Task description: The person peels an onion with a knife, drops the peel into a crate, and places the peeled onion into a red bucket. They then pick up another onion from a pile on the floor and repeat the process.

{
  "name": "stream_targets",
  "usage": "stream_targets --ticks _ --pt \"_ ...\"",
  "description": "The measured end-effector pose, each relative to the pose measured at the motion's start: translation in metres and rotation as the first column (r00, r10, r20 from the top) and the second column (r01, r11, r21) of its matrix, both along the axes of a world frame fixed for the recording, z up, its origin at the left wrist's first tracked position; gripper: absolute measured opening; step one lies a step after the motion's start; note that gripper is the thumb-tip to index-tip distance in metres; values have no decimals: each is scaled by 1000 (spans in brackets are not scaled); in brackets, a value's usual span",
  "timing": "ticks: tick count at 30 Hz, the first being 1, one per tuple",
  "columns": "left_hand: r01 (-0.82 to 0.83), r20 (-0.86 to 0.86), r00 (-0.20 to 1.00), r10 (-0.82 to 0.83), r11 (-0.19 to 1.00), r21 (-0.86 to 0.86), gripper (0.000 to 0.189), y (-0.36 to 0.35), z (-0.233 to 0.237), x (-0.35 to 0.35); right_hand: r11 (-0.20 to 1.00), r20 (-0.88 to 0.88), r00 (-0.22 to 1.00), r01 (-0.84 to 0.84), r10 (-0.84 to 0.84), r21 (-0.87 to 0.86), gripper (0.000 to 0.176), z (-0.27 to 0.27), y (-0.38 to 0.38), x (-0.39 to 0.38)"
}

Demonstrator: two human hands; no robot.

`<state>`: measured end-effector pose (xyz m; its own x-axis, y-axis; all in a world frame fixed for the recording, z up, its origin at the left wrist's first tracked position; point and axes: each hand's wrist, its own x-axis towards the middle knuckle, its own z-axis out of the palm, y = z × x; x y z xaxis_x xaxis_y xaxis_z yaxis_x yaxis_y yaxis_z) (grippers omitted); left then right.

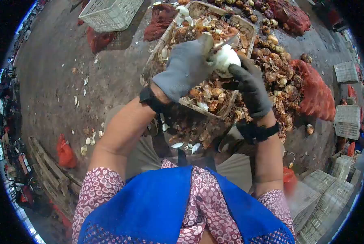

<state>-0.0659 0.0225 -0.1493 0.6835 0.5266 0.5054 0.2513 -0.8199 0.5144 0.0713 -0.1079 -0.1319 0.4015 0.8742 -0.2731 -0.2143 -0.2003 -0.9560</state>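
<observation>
My left hand (186, 67), in a grey glove, is closed around what looks like a knife (230, 42). Its blade points right, across the top of a white peeled onion (226, 59), and the handle is mostly hidden. A pale greenish piece (206, 42) shows at the left fingers, too blurred to name. My right hand (249, 83), in a dark glove, grips the onion from the right side. Both hands are above a shallow crate (204, 110) filled with brown onion skins (214, 93) and scraps.
Unpeeled onions (285, 87) lie heaped right of the crate, beside a red mesh sack (316, 91). A white basket (111, 16) stands at the far left, and several stacked crates (320, 199) at the lower right. Wooden boards (52, 166) lie at the left.
</observation>
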Motion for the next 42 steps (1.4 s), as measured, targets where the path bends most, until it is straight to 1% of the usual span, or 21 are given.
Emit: stream_targets --ticks 3,5,7,9,10,13,14,15,17,18,21,23,26,27,29,30,33,34,39,41,42 --pt "-27 -105 994 33 998 61 15 -5 8 7 997 -105 992 65 -69 -39 47 -16 12 0" --pt "103 53 994 -93 961 -256 26 -3 12 9 996 -135 990 48 -38 72 45 -20 13 1" --pt "42 43 999 -29 942 -334 29 5 20 5 995 -112 993 44 -34 85 47 -24 14 2" --pt "70 165 984 69 700 -711 32 19 20 0 977 -295 955 85 -23 198 50 -24 11 0" --pt "-87 49 993 110 937 -337 32 25 22 -6 973 -346 938 76 5 219 58 -23 8 0" --pt "-334 -142 940 312 925 -180 39 40 14 -5 940 -297 954 63 43 337 64 -21 3 5" --pt "-197 -52 979 198 980 13 49 58 -15 -7 944 -265 962 24 69 330 68 -20 3 10" --pt "-194 -48 980 195 981 13 49 53 -12 -7 943 -262 963 26 66 332 68 -18 3 9" --pt "-18 38 999 31 947 -322 54 36 -8 -7 931 -297 955 99 10 350 66 -14 5 8" --pt "-17 39 999 31 947 -321 54 29 -9 -4 933 -381 924 114 25 340 64 -17 7 11" --pt "452 419 868 -268 777 -439 61 6 -9 10 943 -493 870 145 23 299 61 -13 8 6" --pt "414 322 905 -278 753 -512 60 0 4 4 946 -477 879 140 18 293 60 -17 8 2" --pt "324 198 921 -336 381 -866 42 8 17 1 942 -493 869 131 41 309 57 -20 7 -1" --pt "326 200 921 -334 382 -865 42 8 13 1 934 -521 850 125 72 334 55 -20 7 -2" --pt "530 446 839 -312 282 -800 38 9 -2 -1 930 -574 816 150 75 335 56 -21 8 -3" --pt "322 212 945 -248 606 -728 32 6 -3 2 927 -628 775 182 70 328 56 -22 7 -4" --pt "353 407 909 -88 679 -644 30 -1 0 10 895 -606 790 195 99 401 58 -16 11 -9" --pt "375 398 914 -76 532 -759 29 -4 18 4 893 -604 790 196 100 405 58 -15 10 -6" --pt "248 226 969 -103 420 -873 31 2 27 -8 904 -582 805 162 111 396 63 -12 5 3" --pt "477 310 879 -363 699 -532 37 8 0 -2 922 -493 863 98 108 374 63 -6 5 0" --pt "340 267 938 -221 437 -833 42 -6 33 -10 940 -401 909 37 109 340 64 -4 5 -2"
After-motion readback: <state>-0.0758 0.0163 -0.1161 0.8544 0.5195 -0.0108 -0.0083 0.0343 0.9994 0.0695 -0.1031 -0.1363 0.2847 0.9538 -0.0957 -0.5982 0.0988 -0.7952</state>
